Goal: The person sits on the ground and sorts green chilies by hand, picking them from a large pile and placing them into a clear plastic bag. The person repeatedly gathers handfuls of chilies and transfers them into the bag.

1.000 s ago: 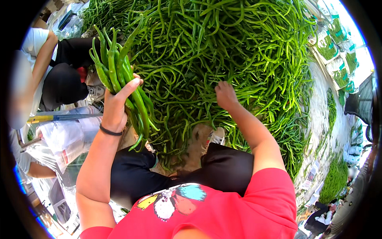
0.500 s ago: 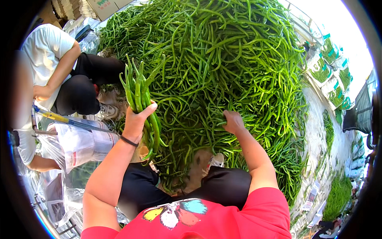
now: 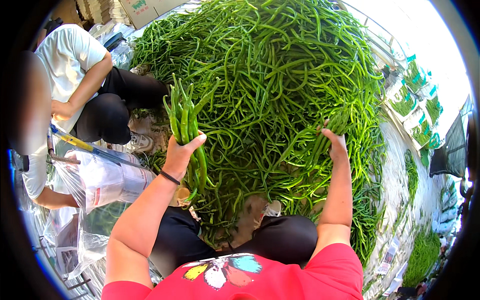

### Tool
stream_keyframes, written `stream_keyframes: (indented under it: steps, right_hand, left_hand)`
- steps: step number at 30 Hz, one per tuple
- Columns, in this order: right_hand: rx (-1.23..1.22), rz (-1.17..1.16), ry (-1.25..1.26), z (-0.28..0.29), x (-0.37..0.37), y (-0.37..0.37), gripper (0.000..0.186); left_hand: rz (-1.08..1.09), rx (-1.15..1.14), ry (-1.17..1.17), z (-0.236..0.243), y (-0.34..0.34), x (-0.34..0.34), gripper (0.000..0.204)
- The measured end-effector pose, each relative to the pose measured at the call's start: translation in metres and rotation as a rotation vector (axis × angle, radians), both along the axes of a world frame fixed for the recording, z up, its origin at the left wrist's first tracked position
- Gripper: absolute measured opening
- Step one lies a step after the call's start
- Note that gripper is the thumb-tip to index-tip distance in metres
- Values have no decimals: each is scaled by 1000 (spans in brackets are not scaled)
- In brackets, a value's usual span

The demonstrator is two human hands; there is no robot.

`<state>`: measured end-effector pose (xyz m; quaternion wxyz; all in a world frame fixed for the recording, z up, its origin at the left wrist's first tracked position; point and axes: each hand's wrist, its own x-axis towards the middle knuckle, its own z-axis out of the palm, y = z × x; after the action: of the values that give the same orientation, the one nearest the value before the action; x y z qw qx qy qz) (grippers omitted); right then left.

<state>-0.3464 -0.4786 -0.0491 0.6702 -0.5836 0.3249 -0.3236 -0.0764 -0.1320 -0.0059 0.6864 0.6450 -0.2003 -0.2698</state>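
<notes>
A big heap of long green chili peppers [image 3: 270, 75] spreads in front of me. My left hand [image 3: 181, 154] is closed round a bunch of green peppers [image 3: 186, 117], held up over the left near side of the heap, stems and tips poking out above and below the fist. On the right, my right hand [image 3: 334, 140] grips another bunch of green peppers [image 3: 322, 142] just over the heap; some of its fingers are hidden behind the peppers. A dark band circles my left wrist.
At the left another person in a white shirt [image 3: 75, 55] sits close to the heap. Near them are a blue-and-yellow pole [image 3: 82, 144] and a clear plastic bag with printed paper [image 3: 107, 180]. Packed bags of peppers [image 3: 417, 100] stand far right; a cardboard box [image 3: 145, 10] is at the back.
My right hand has risen from the heap and moved right and away from me, now with a bunch of peppers in it. My left hand keeps its bunch, shifted slightly right.
</notes>
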Motion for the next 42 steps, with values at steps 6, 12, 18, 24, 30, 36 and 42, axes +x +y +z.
stream_keyframes:
  steps: [6, 12, 18, 24, 30, 36, 42]
  right_hand:
    - [122, 132, -7, 19, 97, -20, 39]
    - [103, 107, 155, 41, 194, -45, 25]
    - [100, 289, 10, 42, 216, -17, 31]
    - [175, 340, -16, 63, 203, 42, 29]
    - [163, 354, -231, 109, 178, 107, 27]
    - [166, 588, -347, 145, 150, 148, 34]
    - [258, 555, -411, 145, 120, 138, 35]
  left_hand:
    - [-26, 16, 13, 1, -8, 2, 15]
    - [3, 15, 23, 1, -8, 9, 16]
    - [79, -26, 69, 7, -2, 20, 15]
    - [-107, -161, 79, 17, 6, 9, 32]
    - [-234, -290, 352, 32, 6, -10, 41]
    - [-329, -358, 569, 34, 27, -3, 40]
    - [-361, -501, 477, 38, 45, 0, 36]
